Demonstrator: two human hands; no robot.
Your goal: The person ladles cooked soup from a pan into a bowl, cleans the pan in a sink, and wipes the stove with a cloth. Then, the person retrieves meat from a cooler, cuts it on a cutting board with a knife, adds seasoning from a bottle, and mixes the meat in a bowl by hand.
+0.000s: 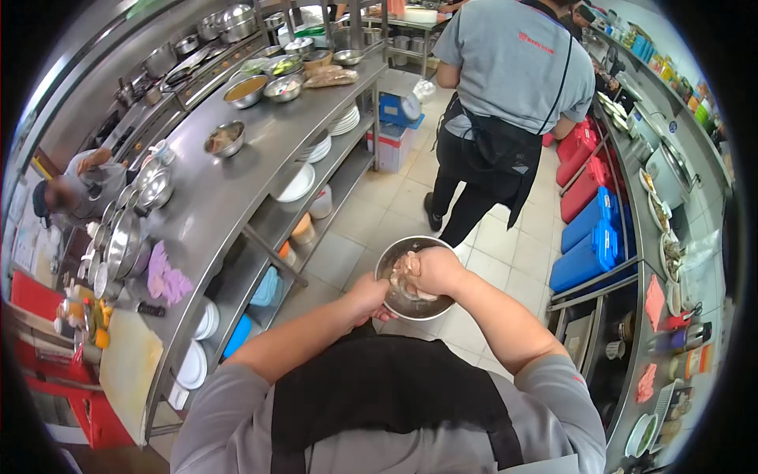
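Observation:
A steel mixing bowl (pixel 404 306) is held in front of my apron, above the tiled floor. My left hand (pixel 369 297) grips its left rim, thumb at the edge and fingers beneath. Inside the bowl, my right hand (pixel 436 272) has its fingers curled into pale, wet pieces that look like raw meat (pixel 403 270). Some of those pieces lie against the bowl's wall, and my right fingertips are partly hidden among them.
A long steel counter (pixel 260 130) on the left carries a bowl of meat (pixel 225 139), a purple cloth (pixel 167 272) and stacked pans. A co-worker (pixel 513 71) stands ahead, back turned. Blue bins (pixel 584 257) line the right side; another person (pixel 79 182) is far left.

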